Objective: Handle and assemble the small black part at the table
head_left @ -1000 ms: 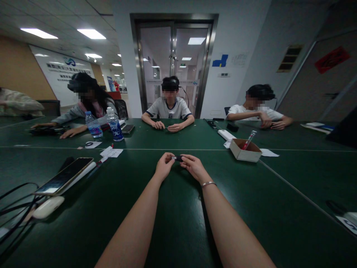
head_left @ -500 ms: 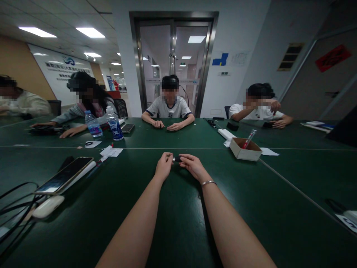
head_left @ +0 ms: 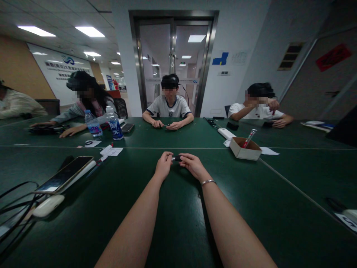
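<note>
A small black stick with a silver metal end (head_left: 176,158) lies level between my hands, just above the green table (head_left: 178,208). My left hand (head_left: 164,163) pinches its silver end between thumb and fingertips. On the black end, the thumb and fingers of my right hand (head_left: 192,165) are closed from the other side. Both ends are partly covered by my fingers, so its exact kind is unclear.
On the left lie a phone (head_left: 65,174), a white case (head_left: 48,206) and black cables (head_left: 19,208). Two bottles (head_left: 114,124) stand farther back. A small open box (head_left: 245,152) holding a red-and-clear tube sits at right. Several people sit across the table.
My hands keep their grip on the black stick with almost no movement. A person at the far left has leaned away to the left.
</note>
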The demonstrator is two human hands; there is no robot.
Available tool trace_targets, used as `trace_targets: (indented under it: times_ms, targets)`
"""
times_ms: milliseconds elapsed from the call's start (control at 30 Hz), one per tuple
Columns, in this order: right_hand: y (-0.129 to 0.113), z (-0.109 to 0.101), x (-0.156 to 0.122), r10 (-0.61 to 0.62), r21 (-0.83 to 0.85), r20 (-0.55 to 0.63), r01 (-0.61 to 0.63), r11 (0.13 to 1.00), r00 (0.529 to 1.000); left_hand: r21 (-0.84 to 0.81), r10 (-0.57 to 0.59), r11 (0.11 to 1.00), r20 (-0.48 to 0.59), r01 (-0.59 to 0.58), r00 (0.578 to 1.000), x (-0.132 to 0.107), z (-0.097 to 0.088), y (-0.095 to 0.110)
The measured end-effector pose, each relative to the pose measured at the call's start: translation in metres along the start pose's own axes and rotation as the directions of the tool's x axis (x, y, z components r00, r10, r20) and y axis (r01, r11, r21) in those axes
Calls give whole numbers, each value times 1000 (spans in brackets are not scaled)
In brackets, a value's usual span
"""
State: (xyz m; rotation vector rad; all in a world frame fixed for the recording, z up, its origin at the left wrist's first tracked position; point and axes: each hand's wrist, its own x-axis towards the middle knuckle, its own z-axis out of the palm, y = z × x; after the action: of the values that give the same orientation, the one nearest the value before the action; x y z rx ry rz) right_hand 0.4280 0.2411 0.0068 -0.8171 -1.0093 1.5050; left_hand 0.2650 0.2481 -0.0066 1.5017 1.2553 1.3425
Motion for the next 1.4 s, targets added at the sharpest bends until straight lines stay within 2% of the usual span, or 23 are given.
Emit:
trace_targets:
  times_ms: [67,200,367,567,667,800,967,1167,1400]
  targets:
    - [0,0,0,0,-2,1,0,1000,1000,1,22,1000,-19,-22,1000,-1,0,2]
    - [0,0,-1,-8,-3,8,8,1000,1000,-10,-15,1000,11,15,1000,-3,0,5]
    - [1,-1,1,-14,7,6,14,1000,1000,-19,59,998,-8,-59,998,-3,0,5]
    - [1,-1,1,-1,23,-6,2,1000,1000,-35,93,995,3,-92,996,-5,-1,12]
    - [0,-1,1,6,24,-10,-5,1000,1000,-12,61,998,-1,-61,998,-6,-3,13]
    - [-1,-1,0,6,22,-4,-6,1000,1000,76,-37,997,46,33,998,-6,-4,11]
    - [0,0,0,6,17,-6,-6,1000,1000,3,39,999,-31,-39,999,-4,0,6]
    - [1,-1,0,3,12,10,-4,1000,1000,-20,18,1000,14,-17,1000,-2,0,4]
    - [1,-1,0,3,-3,35,-3,1000,999,-40,-6,999,45,8,999,-6,0,10]
